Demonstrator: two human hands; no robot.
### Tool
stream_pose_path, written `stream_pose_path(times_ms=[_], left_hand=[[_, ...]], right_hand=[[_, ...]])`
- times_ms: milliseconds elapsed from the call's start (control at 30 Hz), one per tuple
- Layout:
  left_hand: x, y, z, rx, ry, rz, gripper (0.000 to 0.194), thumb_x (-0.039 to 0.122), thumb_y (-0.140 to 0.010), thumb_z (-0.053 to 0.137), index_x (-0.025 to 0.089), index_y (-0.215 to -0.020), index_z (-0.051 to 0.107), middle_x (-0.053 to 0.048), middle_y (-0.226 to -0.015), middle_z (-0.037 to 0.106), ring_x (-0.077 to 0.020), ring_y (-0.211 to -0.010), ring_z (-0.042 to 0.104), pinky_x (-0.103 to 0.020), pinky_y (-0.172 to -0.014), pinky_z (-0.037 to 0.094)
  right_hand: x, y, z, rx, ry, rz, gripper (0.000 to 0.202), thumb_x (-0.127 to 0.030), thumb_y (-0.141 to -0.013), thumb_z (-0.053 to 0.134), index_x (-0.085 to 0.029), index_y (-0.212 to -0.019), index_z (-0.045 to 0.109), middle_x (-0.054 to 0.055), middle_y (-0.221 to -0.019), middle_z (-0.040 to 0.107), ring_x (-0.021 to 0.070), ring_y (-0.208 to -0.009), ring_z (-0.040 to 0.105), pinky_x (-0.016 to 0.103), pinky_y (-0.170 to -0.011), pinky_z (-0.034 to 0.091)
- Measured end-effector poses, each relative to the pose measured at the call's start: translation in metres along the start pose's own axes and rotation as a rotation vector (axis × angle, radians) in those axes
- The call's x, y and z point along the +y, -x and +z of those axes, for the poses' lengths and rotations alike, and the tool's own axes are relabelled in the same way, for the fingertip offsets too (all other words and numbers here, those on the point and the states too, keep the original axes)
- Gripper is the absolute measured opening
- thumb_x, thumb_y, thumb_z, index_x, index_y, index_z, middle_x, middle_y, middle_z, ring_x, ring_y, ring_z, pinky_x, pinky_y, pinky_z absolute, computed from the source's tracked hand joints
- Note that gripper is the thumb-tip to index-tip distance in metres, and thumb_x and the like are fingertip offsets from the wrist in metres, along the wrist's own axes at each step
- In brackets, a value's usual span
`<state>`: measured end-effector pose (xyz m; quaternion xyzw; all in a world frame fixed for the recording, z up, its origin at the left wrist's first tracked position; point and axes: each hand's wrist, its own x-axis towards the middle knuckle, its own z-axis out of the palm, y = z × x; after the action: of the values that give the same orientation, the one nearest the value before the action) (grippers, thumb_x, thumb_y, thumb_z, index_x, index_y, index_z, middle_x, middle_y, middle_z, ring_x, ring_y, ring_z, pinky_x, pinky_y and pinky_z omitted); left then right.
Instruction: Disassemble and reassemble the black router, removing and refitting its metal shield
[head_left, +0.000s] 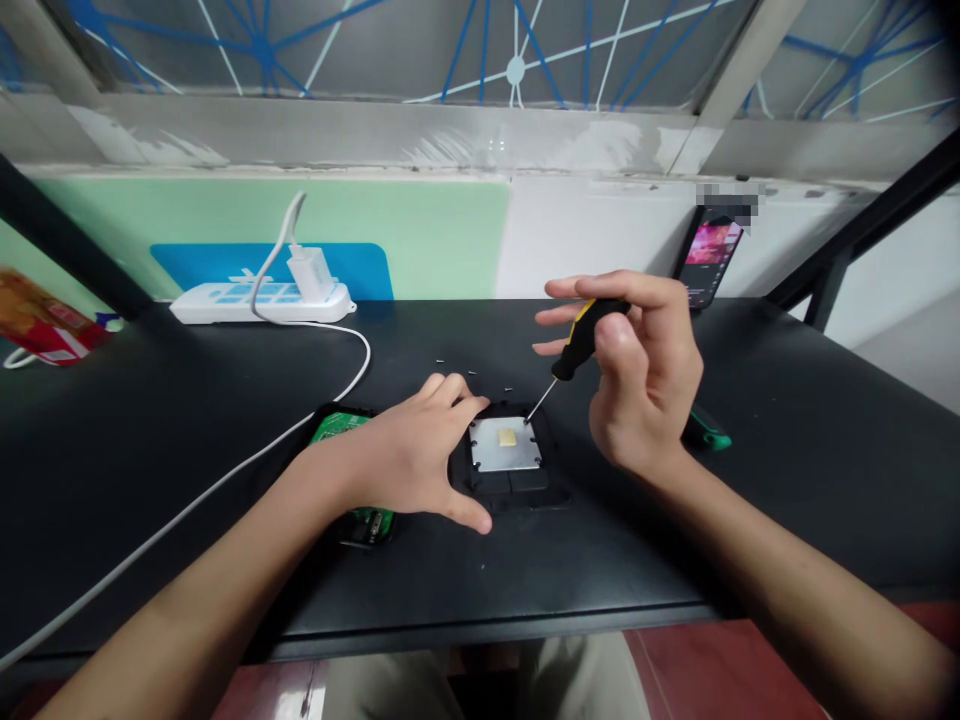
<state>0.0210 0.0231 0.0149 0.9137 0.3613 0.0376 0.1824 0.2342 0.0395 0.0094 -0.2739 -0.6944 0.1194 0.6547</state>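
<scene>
Keeps black plastic casing [553, 462] in from front edge of flat black table [585, 580], open room before it and rightward. Spreads left hand [412, 450] wide at casing's left side. Grips black-and-yellow-handled screwdriver [589, 335] in right hand [652, 375], tip at far right corner of silver square metal plate [489, 456] in casing, nearer and leftward of right hand. Counts one screwdriver, one plate, three small metal screws [472, 373] beyond casing, one green circuit board [371, 522] partly under left hand.
</scene>
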Motion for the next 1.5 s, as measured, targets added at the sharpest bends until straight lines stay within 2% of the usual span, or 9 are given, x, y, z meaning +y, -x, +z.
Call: stream_pose_path(times_ms=[167, 367, 500, 700, 967, 1100, 1267, 1400, 1500], left_hand=[[0.001, -0.001, 0.000, 0.003, -0.005, -0.005, 0.101, 0.066, -0.068, 0.081, 0.011, -0.144, 0.043, -0.014, -0.124, 0.048, -0.0334, -0.120, 0.044, -0.046, -0.104, 0.044], [0.002, 0.000, 0.001, -0.008, -0.006, -0.013, 0.103, 0.065, -0.068, 0.082, 0.009, -0.145, 0.043, -0.014, -0.126, 0.047, -0.0336, -0.122, 0.043, -0.045, -0.106, 0.043], [0.002, 0.000, 0.001, -0.010, 0.009, -0.015, 0.105, 0.065, -0.068, 0.081, 0.009, -0.147, 0.041, -0.014, -0.125, 0.047, -0.0333, -0.121, 0.044, -0.045, -0.105, 0.043], [0.000, 0.000, 0.002, 0.004, 0.026, -0.007, 0.101, 0.066, -0.068, 0.080, 0.012, -0.145, 0.044, -0.012, -0.123, 0.048, -0.0325, -0.118, 0.044, -0.045, -0.102, 0.045], [0.000, 0.000, 0.002, 0.014, 0.023, 0.005, 0.099, 0.068, -0.068, 0.078, 0.015, -0.144, 0.044, -0.012, -0.123, 0.049, -0.0341, -0.118, 0.045, -0.048, -0.102, 0.045], [0.000, 0.001, 0.001, 0.011, 0.015, -0.002, 0.100, 0.066, -0.068, 0.080, 0.014, -0.145, 0.042, -0.013, -0.124, 0.048, -0.0344, -0.120, 0.044, -0.046, -0.104, 0.044], [0.001, 0.001, 0.001, 0.000, 0.005, -0.012, 0.101, 0.066, -0.068, 0.079, 0.013, -0.146, 0.041, -0.014, -0.126, 0.048, -0.0349, -0.122, 0.044, -0.046, -0.105, 0.043], [0.002, 0.001, 0.000, -0.009, -0.014, -0.016, 0.102, 0.064, -0.069, 0.080, 0.011, -0.146, 0.041, -0.015, -0.127, 0.047, -0.0340, -0.123, 0.043, -0.045, -0.106, 0.042], [0.002, 0.001, 0.000, -0.019, -0.007, -0.016, 0.103, 0.066, -0.070, 0.079, 0.010, -0.147, 0.040, -0.015, -0.127, 0.047, -0.0341, -0.123, 0.043, -0.046, -0.106, 0.042]], right_hand=[[0.000, -0.003, -0.001, 0.043, 0.138, -0.043, 0.021, -0.039, -0.096, 0.059, -0.031, -0.113, 0.067, 0.005, -0.107, 0.057, 0.0180, -0.088, 0.068, 0.031, -0.055, 0.063], [0.005, -0.005, -0.007, 0.044, 0.208, -0.081, 0.028, -0.041, -0.087, 0.072, -0.032, -0.114, 0.067, 0.004, -0.103, 0.055, 0.0192, -0.094, 0.063, 0.033, -0.061, 0.065], [0.002, -0.005, -0.007, 0.028, 0.162, -0.008, 0.026, -0.037, -0.094, 0.064, -0.033, -0.119, 0.065, 0.004, -0.110, 0.061, 0.0199, -0.099, 0.065, 0.034, -0.067, 0.066], [-0.003, -0.003, -0.006, -0.015, 0.022, 0.048, 0.023, -0.037, -0.103, 0.046, -0.031, -0.119, 0.061, 0.002, -0.105, 0.070, 0.0168, -0.094, 0.071, 0.031, -0.068, 0.066], [0.005, -0.004, -0.003, -0.063, -0.002, 0.023, 0.022, -0.041, -0.094, 0.063, -0.030, -0.112, 0.058, 0.002, -0.105, 0.063, 0.0153, -0.082, 0.070, 0.030, -0.059, 0.065], [0.011, -0.005, -0.005, -0.008, 0.082, -0.023, 0.028, -0.042, -0.088, 0.071, -0.029, -0.110, 0.060, 0.002, -0.109, 0.056, 0.0144, -0.081, 0.067, 0.029, -0.055, 0.062], [0.013, -0.008, -0.009, 0.039, 0.184, -0.087, 0.031, -0.046, -0.082, 0.076, -0.029, -0.105, 0.064, 0.003, -0.104, 0.057, 0.0197, -0.093, 0.064, 0.033, -0.061, 0.062], [0.011, -0.009, -0.009, 0.094, 0.208, -0.133, 0.024, -0.041, -0.083, 0.077, -0.027, -0.098, 0.066, 0.003, -0.096, 0.058, 0.0190, -0.089, 0.064, 0.033, -0.062, 0.061], [0.007, -0.008, -0.007, 0.128, 0.189, -0.085, 0.015, -0.034, -0.087, 0.073, -0.028, -0.098, 0.066, 0.003, -0.096, 0.060, 0.0178, -0.086, 0.064, 0.031, -0.058, 0.060]])
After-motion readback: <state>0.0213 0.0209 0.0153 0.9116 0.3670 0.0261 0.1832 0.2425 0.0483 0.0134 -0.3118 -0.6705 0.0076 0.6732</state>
